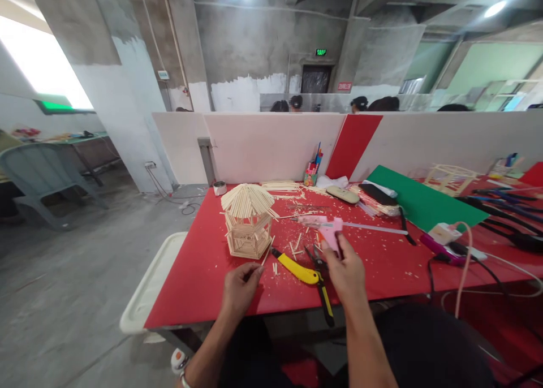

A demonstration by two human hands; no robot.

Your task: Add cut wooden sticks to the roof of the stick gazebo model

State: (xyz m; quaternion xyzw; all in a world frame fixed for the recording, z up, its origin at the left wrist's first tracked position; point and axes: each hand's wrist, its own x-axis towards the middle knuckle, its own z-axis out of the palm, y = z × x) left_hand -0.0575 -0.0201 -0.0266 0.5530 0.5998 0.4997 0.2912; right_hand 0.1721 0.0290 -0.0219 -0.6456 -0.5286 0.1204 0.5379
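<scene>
Pinched between the fingers of my left hand [241,289] is a thin wooden stick [268,250], its far end slanting up beside the small stick-built pavilion [249,224]. The pavilion stands upright, with a cone-like roof of sticks over a many-sided latticed body. My right hand [347,266] is wrapped round a pink hot glue gun [328,228]. Its nozzle points left toward the pavilion, and a long clear glue stick [373,228] juts from its back. Between my hands lie yellow-and-black cutting pliers [301,270] and several short stick offcuts [297,244].
Loose sticks [282,187] lie along the back of the red table [190,286], near a pen cup [310,176]. At right are a green board [424,198], a power strip [441,249] with cables, and more pliers [504,201]. A white partition [271,145] closes the far edge.
</scene>
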